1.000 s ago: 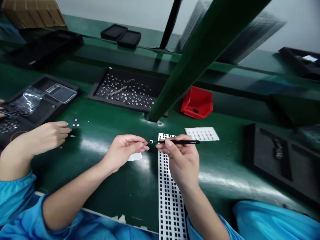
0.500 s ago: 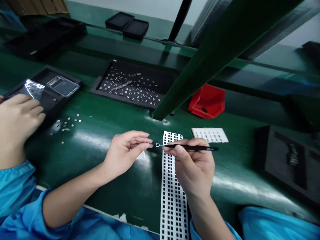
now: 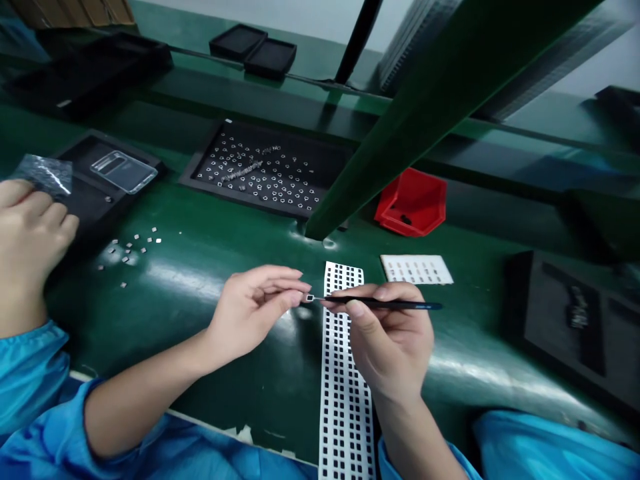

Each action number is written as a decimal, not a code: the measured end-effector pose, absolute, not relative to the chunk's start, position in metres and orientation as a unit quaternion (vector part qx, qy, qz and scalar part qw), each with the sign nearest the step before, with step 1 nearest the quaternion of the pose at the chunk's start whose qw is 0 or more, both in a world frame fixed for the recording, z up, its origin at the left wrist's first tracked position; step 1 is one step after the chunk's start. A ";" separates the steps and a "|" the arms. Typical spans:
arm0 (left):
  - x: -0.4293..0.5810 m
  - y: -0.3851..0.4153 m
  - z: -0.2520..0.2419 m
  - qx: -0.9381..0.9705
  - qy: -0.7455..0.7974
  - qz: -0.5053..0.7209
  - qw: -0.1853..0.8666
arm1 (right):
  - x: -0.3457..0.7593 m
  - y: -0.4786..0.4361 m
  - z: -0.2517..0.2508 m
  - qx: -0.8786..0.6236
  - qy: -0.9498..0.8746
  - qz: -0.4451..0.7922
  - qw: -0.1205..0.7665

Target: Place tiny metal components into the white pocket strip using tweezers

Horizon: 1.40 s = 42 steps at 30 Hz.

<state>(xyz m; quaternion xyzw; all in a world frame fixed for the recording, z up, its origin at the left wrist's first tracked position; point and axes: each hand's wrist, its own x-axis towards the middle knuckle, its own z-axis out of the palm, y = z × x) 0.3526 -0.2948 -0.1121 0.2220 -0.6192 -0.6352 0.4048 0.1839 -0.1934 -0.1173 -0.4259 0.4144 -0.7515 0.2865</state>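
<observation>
My right hand (image 3: 393, 333) grips black tweezers (image 3: 383, 303) that point left. At their tip is a tiny square frame (image 3: 310, 298), pale-rimmed with a dark middle. My left hand (image 3: 250, 310) is closed in a pinch, thumb against fingers, right beside that frame; its fingertips seem to touch the frame's left edge. Whatever sits between those fingertips is too small to make out. Beneath my right hand runs a long white sheet (image 3: 345, 400) with rows of small black squares. A white card (image 3: 417, 269) with small pieces in rows lies just beyond.
A black tray (image 3: 280, 170) of small ring-like pieces lies behind a slanting green post (image 3: 380, 147). Right of the post is a red bin (image 3: 413, 203). Small square pieces (image 3: 129, 250) are scattered at left, near another person's hand (image 3: 33, 247). A dark foam block (image 3: 575, 320) stands at right.
The tweezers and the square frame have come slightly left and down, closing the gap to my left fingertips. The other person's hand and the clear bag have shifted left.
</observation>
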 end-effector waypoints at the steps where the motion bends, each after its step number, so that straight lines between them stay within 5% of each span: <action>1: 0.350 -0.295 -0.113 0.243 -0.560 -0.701 0.369 | 0.185 -0.195 -0.119 -0.415 0.427 -0.750 0.286; 10: 0.338 -0.305 -0.122 0.316 -0.399 -0.813 0.285 | 0.186 -0.204 -0.131 -0.341 0.517 -0.721 0.310; 42: 0.336 -0.306 -0.120 0.309 -0.386 -0.823 0.281 | 0.188 -0.206 -0.133 -0.344 0.527 -0.724 0.283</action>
